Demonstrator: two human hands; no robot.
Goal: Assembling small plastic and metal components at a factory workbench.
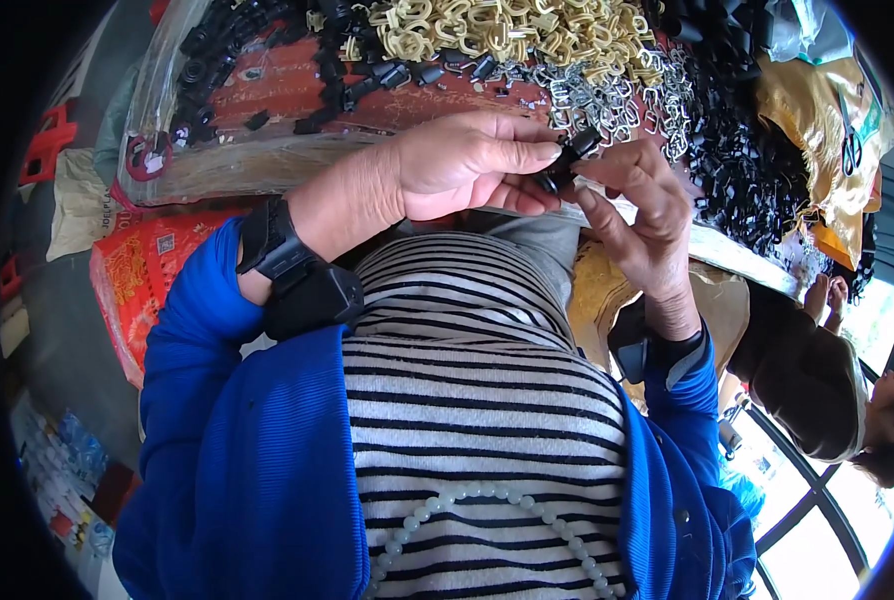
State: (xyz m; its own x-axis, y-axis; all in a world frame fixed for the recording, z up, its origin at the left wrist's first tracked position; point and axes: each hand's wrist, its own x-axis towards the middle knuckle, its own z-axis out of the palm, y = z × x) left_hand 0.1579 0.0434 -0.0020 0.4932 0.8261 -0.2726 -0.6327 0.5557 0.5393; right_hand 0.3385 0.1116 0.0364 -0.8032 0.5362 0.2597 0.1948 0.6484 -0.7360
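Observation:
My left hand (472, 165) reaches over the near table edge, its thumb and fingers closed on a small black plastic fitting (573, 150). Close by on the right, my right hand (642, 215) has thumb and forefinger drawn together beside the fitting's lower end. A small pale bit shows at those fingertips, too small to name. Just beyond both hands lie silver metal loops (607, 110) in a loose heap. Behind them is a pile of cream-gold plastic clips (507, 30).
The red tabletop (277, 95) also carries black parts (737, 150), heaped thickly on the right. Scissors (851, 150) lie on gold sacking (802, 95) at far right. A red bag (132, 285) is at my left. Another person (797, 375) sits at right, hands by the table.

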